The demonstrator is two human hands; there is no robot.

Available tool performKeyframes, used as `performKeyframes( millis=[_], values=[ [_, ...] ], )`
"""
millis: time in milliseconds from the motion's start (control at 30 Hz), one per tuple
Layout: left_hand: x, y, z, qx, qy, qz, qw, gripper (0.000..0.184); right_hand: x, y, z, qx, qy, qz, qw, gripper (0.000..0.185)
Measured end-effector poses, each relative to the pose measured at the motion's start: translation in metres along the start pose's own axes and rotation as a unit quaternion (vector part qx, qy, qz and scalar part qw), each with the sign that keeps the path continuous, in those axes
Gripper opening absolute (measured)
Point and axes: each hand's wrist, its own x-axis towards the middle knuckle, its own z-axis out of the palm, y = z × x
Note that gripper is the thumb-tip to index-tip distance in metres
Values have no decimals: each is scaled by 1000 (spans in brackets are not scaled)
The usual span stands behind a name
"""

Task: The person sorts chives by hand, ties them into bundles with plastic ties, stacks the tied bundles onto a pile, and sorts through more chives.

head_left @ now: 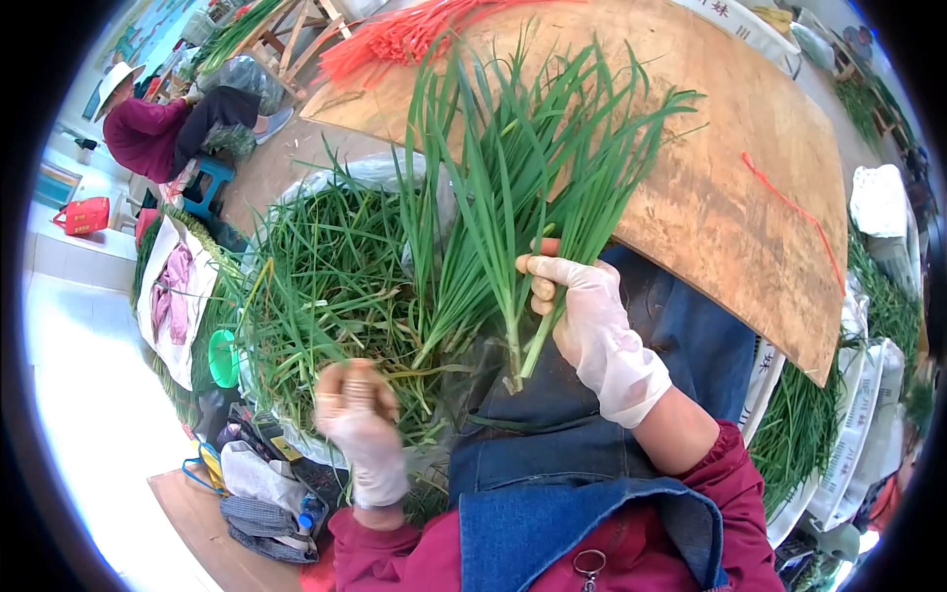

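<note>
My right hand (582, 306), in a whitish glove, is closed round the pale lower stalks of a bunch of long green leaves (533, 178). The leaves fan upward over the edge of a wooden board. My left hand (360, 414), gloved too and blurred by motion, is at the lower edge of a heap of loose green leaves (326, 266) in a plastic-lined container. Its fingers look curled; whether anything is between them cannot be made out. Some yellowed leaves lie close to it.
The wooden board (750, 197) bears red ties (404, 39) and one loose red strip (799, 212). Another person (158, 128) sits at the upper left by a blue stool (209, 185). White crates (853, 434) with greens stand at the right; bags (258, 479) lie lower left.
</note>
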Motion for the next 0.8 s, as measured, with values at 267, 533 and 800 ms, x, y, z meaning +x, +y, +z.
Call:
performKeyframes(
  millis=[267, 533, 800],
  values=[
    [0, 5, 13, 145, -226, -148, 952, 25, -5, 9, 5, -3, -55, 22, 998, 22],
    [-11, -7, 68, -86, -316, -194, 925, 27, -12, 2, 3, -54, -53, 2, 997, 18],
    [-1, 5, 45, -184, -370, -283, 866, 24, -4, 10, 7, -127, -150, 59, 979, 26]
  ],
)
